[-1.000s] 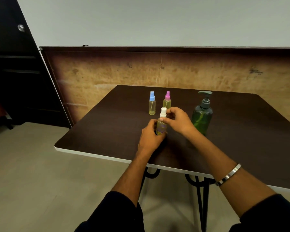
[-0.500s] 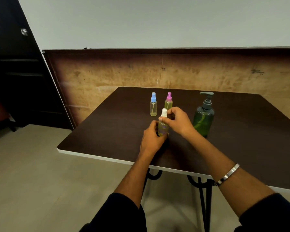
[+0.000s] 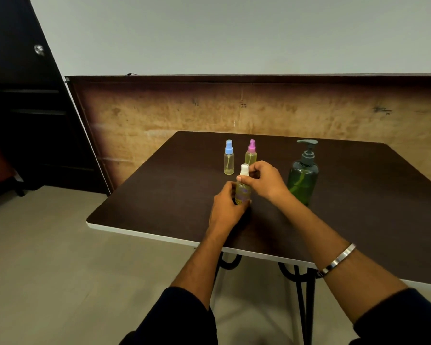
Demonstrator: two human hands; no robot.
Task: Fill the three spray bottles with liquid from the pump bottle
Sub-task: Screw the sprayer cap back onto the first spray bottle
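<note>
I have both arms stretched forward over the table [image 3: 159,195], dark sleeves pushed up to the elbows. My left hand [image 3: 225,207] curls around the lower body of the white-capped bottle [image 3: 243,189], just inside the table's near edge. My right hand [image 3: 264,181] pinches the bottle's neck from above, wrist bent, a metal bangle [image 3: 337,260] on that forearm.

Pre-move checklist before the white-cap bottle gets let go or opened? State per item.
1. Left hand wraps white-cap spray bottle body: ok.
2. Right hand fingers at its cap: ok.
3. Cap tight or loose: cannot tell.
4. Bottle upright, holds yellowish liquid: ok.
5. Blue-cap bottle and pink-cap bottle upright, clear of hands: ok.
6. Pump bottle upright beside right wrist, knock risk: cannot tell.
</note>
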